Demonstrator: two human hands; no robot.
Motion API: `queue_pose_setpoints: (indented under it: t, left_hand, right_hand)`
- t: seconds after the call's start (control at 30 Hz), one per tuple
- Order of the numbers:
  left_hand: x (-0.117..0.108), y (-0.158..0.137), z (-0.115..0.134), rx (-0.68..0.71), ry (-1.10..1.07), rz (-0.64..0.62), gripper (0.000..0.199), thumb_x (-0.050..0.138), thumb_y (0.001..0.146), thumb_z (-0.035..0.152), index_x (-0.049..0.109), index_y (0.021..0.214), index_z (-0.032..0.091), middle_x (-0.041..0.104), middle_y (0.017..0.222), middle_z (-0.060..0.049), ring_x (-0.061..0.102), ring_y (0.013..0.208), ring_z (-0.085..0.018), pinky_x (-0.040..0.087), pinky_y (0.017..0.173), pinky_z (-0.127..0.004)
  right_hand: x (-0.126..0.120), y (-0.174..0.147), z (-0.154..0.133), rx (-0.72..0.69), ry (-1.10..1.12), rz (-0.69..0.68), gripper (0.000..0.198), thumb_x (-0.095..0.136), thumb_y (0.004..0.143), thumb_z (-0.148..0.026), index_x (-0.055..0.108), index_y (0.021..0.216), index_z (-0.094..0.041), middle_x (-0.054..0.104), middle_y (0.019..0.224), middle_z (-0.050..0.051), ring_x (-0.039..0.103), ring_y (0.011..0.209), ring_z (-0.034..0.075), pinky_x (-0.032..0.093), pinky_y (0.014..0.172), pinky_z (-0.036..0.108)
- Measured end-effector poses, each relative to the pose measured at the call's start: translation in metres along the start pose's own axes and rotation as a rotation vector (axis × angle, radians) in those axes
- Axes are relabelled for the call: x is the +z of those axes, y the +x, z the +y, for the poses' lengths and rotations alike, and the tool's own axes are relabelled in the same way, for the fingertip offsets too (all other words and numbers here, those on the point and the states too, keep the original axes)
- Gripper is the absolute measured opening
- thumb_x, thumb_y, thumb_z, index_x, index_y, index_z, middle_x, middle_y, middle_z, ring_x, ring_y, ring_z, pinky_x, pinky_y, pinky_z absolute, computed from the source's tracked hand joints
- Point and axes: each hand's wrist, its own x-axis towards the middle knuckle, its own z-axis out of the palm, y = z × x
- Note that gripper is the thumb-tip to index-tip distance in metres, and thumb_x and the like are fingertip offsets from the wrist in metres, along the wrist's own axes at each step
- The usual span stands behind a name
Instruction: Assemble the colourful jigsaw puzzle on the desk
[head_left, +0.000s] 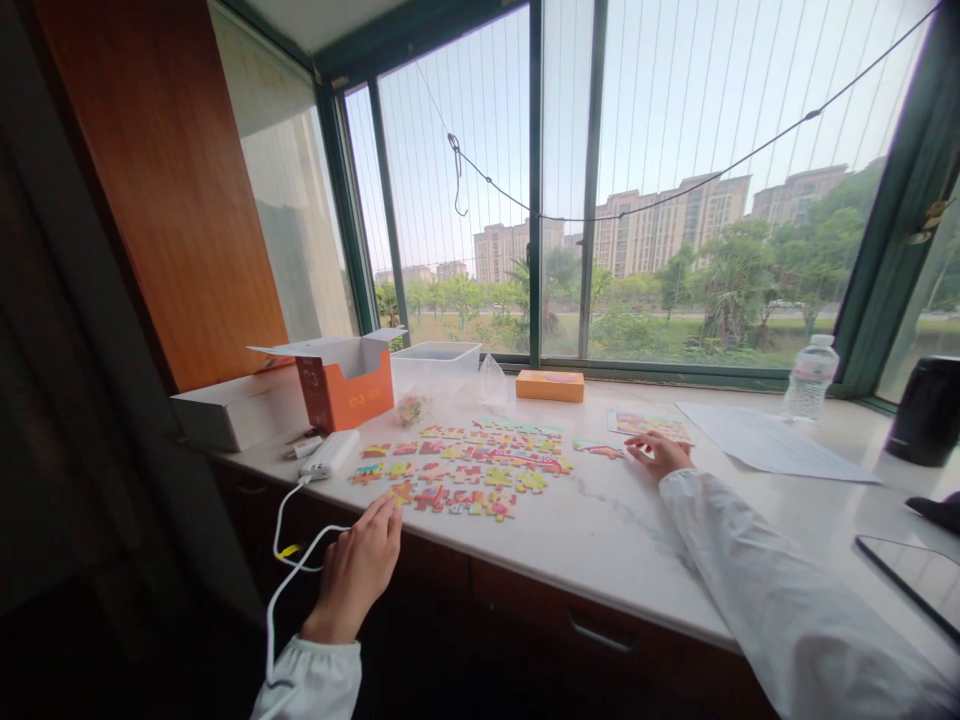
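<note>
Several rows of colourful jigsaw pieces (454, 472) lie on the white counter, mostly red, yellow and orange. My left hand (361, 558) rests at the counter's front edge, its fingers stretched towards an orange-yellow jigsaw piece (402, 493) at the near left; whether they touch it I cannot tell. Farther right, my right hand (661, 456) is held low over the counter with its fingers apart. Just left of its fingertips lies a short joined strip of jigsaw pieces (600, 450). Behind that hand is a printed picture card (649, 424), partly covered by it.
An orange-and-white open box (349, 390), a clear plastic tub (436, 358) and an orange box (550, 386) stand at the back. A white power adapter (328, 455) with cable sits left. Paper (772, 440), a water bottle (811, 380), a black cup (926, 412) and a tablet (915, 580) are right.
</note>
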Motion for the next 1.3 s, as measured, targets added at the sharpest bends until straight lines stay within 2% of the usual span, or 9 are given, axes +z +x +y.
queue_pose_setpoints:
  t: [0.23,0.33,0.47,0.63,0.77,0.93,1.13,1.3]
  left_hand:
    - [-0.006,-0.009,0.013,0.048,-0.008,0.038,0.048,0.028,0.098,0.031,0.053,0.14,0.029,0.048,0.148,-0.004,0.069,0.101,-0.024,0.055,0.084,-0.037]
    - [-0.008,-0.015,0.017,0.068,-0.01,0.022,0.046,0.031,0.098,0.032,0.055,0.137,0.032,0.048,0.148,-0.004,0.069,0.1,-0.024,0.055,0.083,-0.036]
    - [-0.01,-0.018,0.017,0.079,0.008,0.015,0.044,0.033,0.098,0.035,0.057,0.135,0.034,0.049,0.148,-0.005,0.07,0.099,-0.025,0.056,0.08,-0.037]
    - [-0.013,-0.02,0.017,0.176,0.016,-0.028,0.042,0.036,0.098,0.037,0.056,0.135,0.04,0.048,0.149,-0.004,0.072,0.092,-0.024,0.056,0.079,-0.039]
    - [-0.011,-0.022,0.019,0.176,-0.001,-0.038,0.041,0.035,0.099,0.041,0.058,0.133,0.039,0.05,0.147,-0.004,0.071,0.095,-0.026,0.056,0.081,-0.04]
    - [-0.005,-0.024,0.021,0.175,0.007,0.002,0.042,0.034,0.1,0.041,0.058,0.134,0.038,0.047,0.149,-0.005,0.071,0.092,-0.025,0.057,0.076,-0.038]
    - [-0.005,-0.025,0.024,0.136,-0.001,-0.017,0.044,0.033,0.1,0.041,0.055,0.138,0.035,0.042,0.152,-0.009,0.072,0.091,-0.027,0.057,0.071,-0.038]
    - [-0.003,-0.024,0.026,0.124,-0.007,-0.038,0.045,0.033,0.1,0.042,0.053,0.139,0.034,0.043,0.151,-0.009,0.072,0.091,-0.026,0.057,0.075,-0.037]
  right_hand:
    - [-0.001,0.004,0.0,-0.066,-0.016,-0.026,0.039,0.049,0.087,-0.054,0.075,0.091,-0.026,0.071,0.091,0.007,0.064,0.081,0.022,0.041,0.076,0.037]
    - [-0.002,0.007,-0.014,-0.129,-0.052,-0.057,0.035,0.051,0.088,-0.053,0.075,0.096,-0.028,0.071,0.096,0.007,0.065,0.091,0.025,0.037,0.081,0.04]
    - [-0.006,0.002,-0.064,-0.31,-0.049,-0.105,0.036,0.046,0.094,-0.052,0.073,0.103,-0.03,0.071,0.105,0.008,0.063,0.098,0.025,0.033,0.087,0.041]
    - [-0.01,-0.017,-0.141,-0.593,0.062,-0.256,0.037,0.042,0.098,-0.052,0.07,0.111,-0.031,0.071,0.11,0.007,0.062,0.102,0.022,0.035,0.087,0.039]
    - [-0.008,-0.035,-0.181,-0.714,0.156,-0.384,0.04,0.04,0.099,-0.052,0.067,0.121,-0.032,0.07,0.116,0.007,0.06,0.109,0.022,0.036,0.091,0.039]
    - [-0.005,-0.05,-0.2,-0.752,0.189,-0.502,0.042,0.04,0.099,-0.052,0.063,0.128,-0.033,0.069,0.123,0.006,0.057,0.113,0.024,0.033,0.097,0.043]
    - [-0.003,-0.056,-0.208,-0.728,0.186,-0.536,0.043,0.04,0.099,-0.053,0.061,0.13,-0.033,0.065,0.13,0.006,0.055,0.118,0.026,0.029,0.1,0.046]
    - [-0.001,-0.057,-0.21,-0.726,0.159,-0.538,0.044,0.04,0.098,-0.053,0.06,0.131,-0.032,0.064,0.132,0.008,0.054,0.118,0.027,0.029,0.099,0.047]
